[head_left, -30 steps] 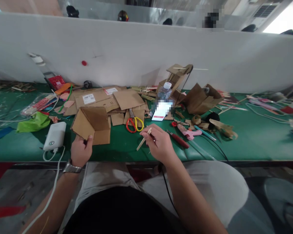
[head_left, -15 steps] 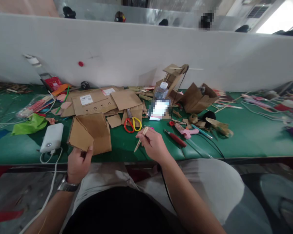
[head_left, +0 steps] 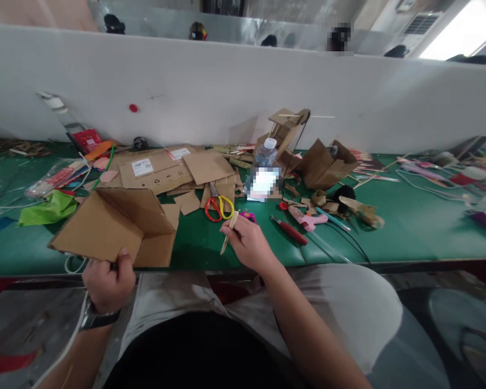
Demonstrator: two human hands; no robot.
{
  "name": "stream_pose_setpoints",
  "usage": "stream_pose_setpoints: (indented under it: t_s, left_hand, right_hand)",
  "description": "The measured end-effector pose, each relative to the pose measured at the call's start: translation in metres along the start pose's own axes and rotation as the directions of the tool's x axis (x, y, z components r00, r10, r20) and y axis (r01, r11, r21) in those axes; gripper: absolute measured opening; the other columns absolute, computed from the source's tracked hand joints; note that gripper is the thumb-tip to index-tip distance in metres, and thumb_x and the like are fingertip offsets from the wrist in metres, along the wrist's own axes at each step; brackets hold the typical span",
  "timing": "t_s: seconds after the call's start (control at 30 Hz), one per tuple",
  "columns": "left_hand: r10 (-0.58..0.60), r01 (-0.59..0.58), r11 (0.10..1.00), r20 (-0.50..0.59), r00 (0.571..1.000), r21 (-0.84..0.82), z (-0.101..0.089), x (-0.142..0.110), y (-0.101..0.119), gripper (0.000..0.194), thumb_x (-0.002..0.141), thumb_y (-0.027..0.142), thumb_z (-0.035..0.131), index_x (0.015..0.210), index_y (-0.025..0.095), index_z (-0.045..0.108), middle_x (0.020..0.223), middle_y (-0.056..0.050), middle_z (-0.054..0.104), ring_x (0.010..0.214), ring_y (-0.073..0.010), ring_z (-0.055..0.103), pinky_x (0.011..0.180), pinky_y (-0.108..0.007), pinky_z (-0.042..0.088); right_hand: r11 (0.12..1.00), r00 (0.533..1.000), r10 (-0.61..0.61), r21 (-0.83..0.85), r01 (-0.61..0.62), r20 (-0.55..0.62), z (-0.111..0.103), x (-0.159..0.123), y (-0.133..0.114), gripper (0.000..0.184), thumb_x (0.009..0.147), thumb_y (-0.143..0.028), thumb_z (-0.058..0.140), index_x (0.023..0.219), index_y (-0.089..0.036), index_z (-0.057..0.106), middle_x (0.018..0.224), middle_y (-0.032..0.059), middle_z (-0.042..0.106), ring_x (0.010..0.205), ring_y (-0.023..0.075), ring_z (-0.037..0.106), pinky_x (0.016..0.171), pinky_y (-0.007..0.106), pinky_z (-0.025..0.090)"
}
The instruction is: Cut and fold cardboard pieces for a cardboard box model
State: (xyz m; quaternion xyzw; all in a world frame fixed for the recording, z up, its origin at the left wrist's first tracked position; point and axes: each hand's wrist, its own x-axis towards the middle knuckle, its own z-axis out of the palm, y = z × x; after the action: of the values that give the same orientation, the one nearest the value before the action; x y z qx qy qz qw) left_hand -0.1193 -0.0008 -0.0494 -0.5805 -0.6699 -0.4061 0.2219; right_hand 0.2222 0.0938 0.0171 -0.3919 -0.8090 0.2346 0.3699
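My left hand (head_left: 110, 281) grips the near edge of a folded cardboard piece (head_left: 105, 227), thumb on top and fingers beneath. The piece has panels standing at angles, like an open corner of a box, tilted over the table's front edge. My right hand (head_left: 247, 237) pinches short thin wooden sticks (head_left: 229, 232) that point down toward the table; how many cannot be made out. Scissors (head_left: 219, 205) with one red and one yellow handle lie just beyond the right hand. A small pink-and-black item (head_left: 248, 216) is partly hidden behind that hand.
On the green table (head_left: 421, 227) lie a red-handled tool (head_left: 289, 231), a pink glue gun (head_left: 308, 219), a lit phone (head_left: 263, 183), flat cardboard (head_left: 154, 172), a green cloth (head_left: 47, 208) and scraps. Behind the phone stand a bottle (head_left: 267, 154) and a cardboard structure (head_left: 287, 127). A white partition (head_left: 210, 81) runs behind.
My left hand has moved left and nearer me, turning the cardboard so its left panel shows broader and now covers the white power bank. My right hand keeps the sticks, now steeper.
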Motion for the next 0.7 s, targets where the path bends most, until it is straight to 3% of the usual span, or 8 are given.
stream_pose_setpoints:
  t_s: [0.1,0.23,0.43,0.53,0.7]
  left_hand:
    - [-0.047,0.046,0.999,0.037,0.998,0.018,0.007,0.008,0.002,0.039,0.1,0.038,0.057,0.064,0.029,0.044,0.063,-0.007,0.055,0.064,-0.0279,0.057,0.067,-0.041,0.041]
    - [-0.046,0.048,0.999,0.134,0.99,-0.011,0.033,0.021,0.015,0.034,0.1,0.039,0.056,0.069,0.027,0.05,0.071,-0.011,0.062,0.078,-0.031,0.065,0.076,-0.043,0.048]
    - [-0.011,0.031,0.996,0.241,0.971,-0.083,0.066,0.029,0.04,0.032,0.103,0.041,0.05,0.09,0.018,0.067,0.092,-0.019,0.074,0.097,-0.0332,0.07,0.081,-0.041,0.05]
    - [-0.003,0.015,0.999,0.269,0.963,-0.041,0.073,0.025,0.043,0.038,0.102,0.042,0.048,0.081,0.018,0.069,0.082,-0.018,0.073,0.087,-0.0318,0.071,0.076,-0.039,0.049]
    - [0.026,-0.049,0.997,0.369,0.929,0.052,0.076,0.022,0.035,0.05,0.099,0.043,0.045,0.058,0.021,0.065,0.061,-0.015,0.065,0.066,-0.0294,0.065,0.065,-0.039,0.043]
  right_hand:
    - [1.0,1.0,-0.001,0.006,0.001,-0.011,-0.001,0.0,0.002,0.022,0.109,-0.027,0.054,0.095,-0.019,0.069,0.094,0.0086,0.071,0.087,0.0211,0.067,0.077,0.032,0.05]
    - [0.999,0.999,0.027,0.025,-0.027,-0.023,0.001,0.0,0.005,0.026,0.11,-0.031,0.054,0.094,-0.019,0.07,0.089,0.0076,0.07,0.083,0.0208,0.067,0.074,0.031,0.049]
    - [0.951,0.976,0.219,0.222,-0.214,0.001,0.004,-0.003,0.013,0.028,0.108,-0.042,0.057,0.095,-0.021,0.07,0.071,0.0005,0.063,0.062,0.0168,0.063,0.059,0.027,0.047]
    - [0.932,0.966,0.26,0.258,-0.255,0.016,0.005,-0.005,0.015,0.03,0.108,-0.045,0.057,0.096,-0.021,0.07,0.068,-0.0009,0.062,0.058,0.0162,0.062,0.056,0.026,0.046]
    - [0.959,0.977,0.214,0.188,-0.211,0.003,0.008,-0.005,0.014,0.029,0.107,-0.042,0.057,0.093,-0.021,0.071,0.068,0.0014,0.064,0.066,0.019,0.064,0.058,0.028,0.046]
